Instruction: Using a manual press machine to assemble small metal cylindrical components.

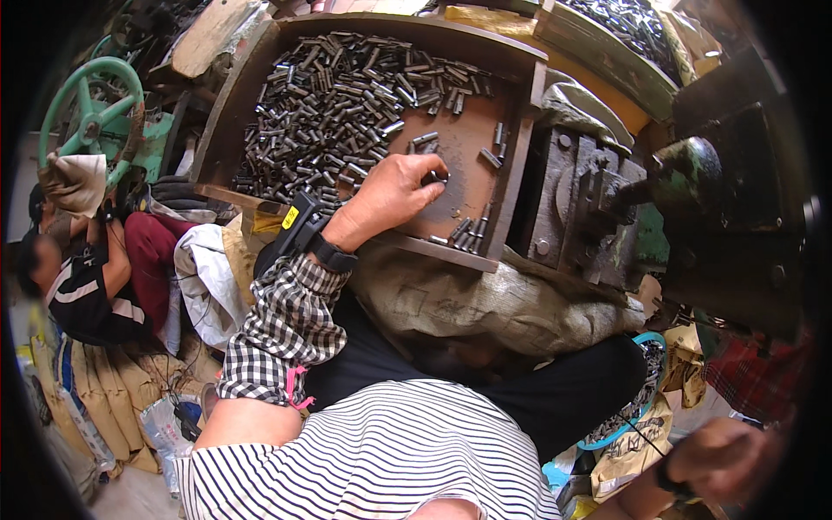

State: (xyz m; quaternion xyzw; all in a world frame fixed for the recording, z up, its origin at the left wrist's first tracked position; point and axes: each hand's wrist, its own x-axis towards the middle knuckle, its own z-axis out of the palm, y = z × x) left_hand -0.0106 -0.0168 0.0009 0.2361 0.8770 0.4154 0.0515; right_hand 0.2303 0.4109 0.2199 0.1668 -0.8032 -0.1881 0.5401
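My left hand is over the near part of a brown wooden tray. Its thumb and forefinger close on a short dark metal tube. Heaped across the tray's left and far side are many similar metal tubes. A few loose ones lie near my fingers, and a small row of tubes rests in the near right corner. My right hand is low at the right, away from the tray. Motion blur smears its fingers, so I cannot make out what they hold.
A dark metal press stands right of the tray. Beyond it is another bin of metal pieces. A turquoise-rimmed basket of small parts sits by my right knee. On the left are a green handwheel and another seated person.
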